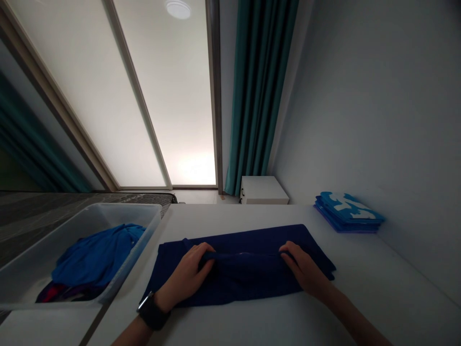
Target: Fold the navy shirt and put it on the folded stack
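Note:
A dark navy garment (pixel 248 276), partly folded into a long band, lies across the white table in front of me; its exact kind I cannot make out. My left hand (pixel 192 269), with a black watch on the wrist, pinches an edge of the cloth left of its middle. On the right, my right hand (pixel 300 266) pinches the same edge between thumb and fingers. Between the two hands the edge runs nearly straight and stands slightly raised from the layer beneath.
To the left stands a translucent plastic bin (pixel 153 216) with crumpled blue clothes (pixel 97 254) in it. A stack of folded blue cloth (pixel 347 214) sits by the wall at the table's (pixel 252 327) far right. Beyond the far edge are a white cabinet (pixel 264 190) and a teal curtain (pixel 264 96).

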The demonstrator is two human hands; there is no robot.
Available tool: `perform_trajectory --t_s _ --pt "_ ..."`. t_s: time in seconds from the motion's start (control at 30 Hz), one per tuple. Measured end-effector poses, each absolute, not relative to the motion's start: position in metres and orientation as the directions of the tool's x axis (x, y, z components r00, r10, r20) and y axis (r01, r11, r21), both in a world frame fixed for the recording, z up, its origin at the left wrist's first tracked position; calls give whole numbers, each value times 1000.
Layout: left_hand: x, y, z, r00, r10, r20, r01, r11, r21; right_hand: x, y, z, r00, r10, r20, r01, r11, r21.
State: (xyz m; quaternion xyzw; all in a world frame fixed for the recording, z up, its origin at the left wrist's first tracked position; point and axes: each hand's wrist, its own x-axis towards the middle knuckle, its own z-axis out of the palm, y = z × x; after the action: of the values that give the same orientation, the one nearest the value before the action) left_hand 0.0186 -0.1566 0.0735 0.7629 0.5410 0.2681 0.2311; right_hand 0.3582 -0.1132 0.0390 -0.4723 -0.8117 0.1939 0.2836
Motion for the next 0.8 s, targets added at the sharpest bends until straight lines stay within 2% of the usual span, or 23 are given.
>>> perform_trajectory --t_s 0.13,0.27,0.33,0.47,0.53,0.63,0.8 --pt "22 -145 75 192 975 110 646 -210 734 348 -98 55 -354 916 191 596 378 -709" --pt "22 -116 73 185 980 70 712 -183 678 335 -61 52 -292 945 148 564 295 -771" --pt "23 -101 69 171 985 6 810 -144 569 328 -42 44 -257 961 98 624 243 -743" --pt "26 -81 61 133 987 -86 931 -94 354 318 -17 27 -287 957 -25 777 218 -591" --pt "28 -76 59 118 983 -138 943 -68 325 315 -12 23 -296 953 -58 803 215 -556" --pt "32 -71 59 82 981 -177 939 -16 345 313 -13 23 -293 954 -68 805 208 -556" --pt "32 -67 56 34 989 -145 943 17 332 310 -18 28 -312 947 -77 836 235 -495"
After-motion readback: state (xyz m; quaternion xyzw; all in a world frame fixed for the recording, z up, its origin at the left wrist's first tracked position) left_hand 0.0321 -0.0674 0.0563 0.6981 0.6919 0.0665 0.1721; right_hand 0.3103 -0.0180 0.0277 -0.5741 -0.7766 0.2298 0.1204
